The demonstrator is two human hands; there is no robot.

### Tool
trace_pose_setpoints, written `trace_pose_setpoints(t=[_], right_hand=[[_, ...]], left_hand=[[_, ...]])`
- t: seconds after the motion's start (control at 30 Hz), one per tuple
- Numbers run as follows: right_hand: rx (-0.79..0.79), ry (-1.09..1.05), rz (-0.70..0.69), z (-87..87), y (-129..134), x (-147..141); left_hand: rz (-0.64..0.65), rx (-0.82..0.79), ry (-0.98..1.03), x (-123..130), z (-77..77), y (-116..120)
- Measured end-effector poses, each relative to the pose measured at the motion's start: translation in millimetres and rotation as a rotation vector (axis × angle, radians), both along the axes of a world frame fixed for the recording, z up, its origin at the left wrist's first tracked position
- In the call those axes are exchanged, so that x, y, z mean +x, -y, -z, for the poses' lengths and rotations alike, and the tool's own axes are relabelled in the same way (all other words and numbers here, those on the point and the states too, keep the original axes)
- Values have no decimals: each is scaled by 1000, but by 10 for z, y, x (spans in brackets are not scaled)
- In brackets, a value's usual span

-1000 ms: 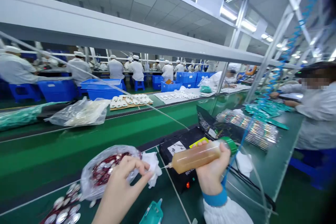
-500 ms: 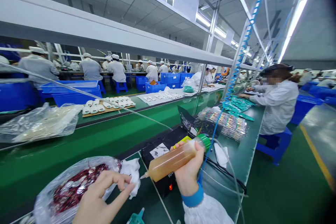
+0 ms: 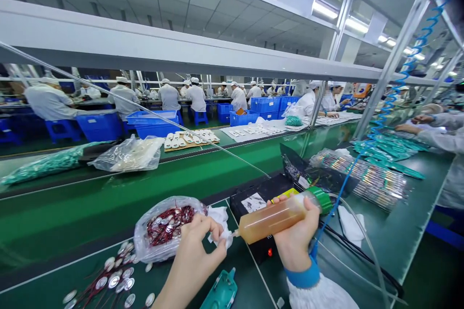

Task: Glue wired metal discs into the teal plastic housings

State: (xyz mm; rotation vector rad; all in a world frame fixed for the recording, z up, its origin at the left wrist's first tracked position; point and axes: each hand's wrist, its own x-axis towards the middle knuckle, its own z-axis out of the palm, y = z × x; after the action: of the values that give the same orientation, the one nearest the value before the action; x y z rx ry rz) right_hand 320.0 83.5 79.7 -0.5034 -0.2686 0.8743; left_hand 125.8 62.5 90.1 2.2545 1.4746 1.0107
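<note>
Two hands work over the table [image 3: 402, 231]: the right hand [image 3: 297, 236] is wrapped around one tilted bottle [image 3: 268, 219] of amber fluid, green-capped, its nozzle at a crumpled white tissue [image 3: 219, 219]; the left hand [image 3: 192, 253] is half-curled at that tissue, but whether it grips it I cannot tell. One teal casing [image 3: 223, 289] lies near. Loose silver discs [image 3: 116, 277] spread beside one clear bag [image 3: 139, 236] of red-wired discs, too many to count. Beyond the green belt [image 3: 195, 178], one plastic bag [image 3: 128, 154] holds pale pieces.

Factory assembly hall: rows of white-clad workers [image 3: 169, 97], blue bins [image 3: 99, 127]
</note>
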Motion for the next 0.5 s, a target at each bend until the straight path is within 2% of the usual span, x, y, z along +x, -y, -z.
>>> trace_pose_setpoints(t=[0.13,0.27,0.4,0.5], right_hand=[[-56,-78,18,-24,-13,144],[-94,-148,100,-56,-60,382],[-156,-181,108,-58,-94,448],[-182,-186,89,-60,-94,423]], left_hand=[[-107,108,-148,-270,-128,-30],[-245,131,-201,-568,-236,-214],[-221,132,-292,-491,-234,-264],[-178,143,-331,-365,-204,-43]])
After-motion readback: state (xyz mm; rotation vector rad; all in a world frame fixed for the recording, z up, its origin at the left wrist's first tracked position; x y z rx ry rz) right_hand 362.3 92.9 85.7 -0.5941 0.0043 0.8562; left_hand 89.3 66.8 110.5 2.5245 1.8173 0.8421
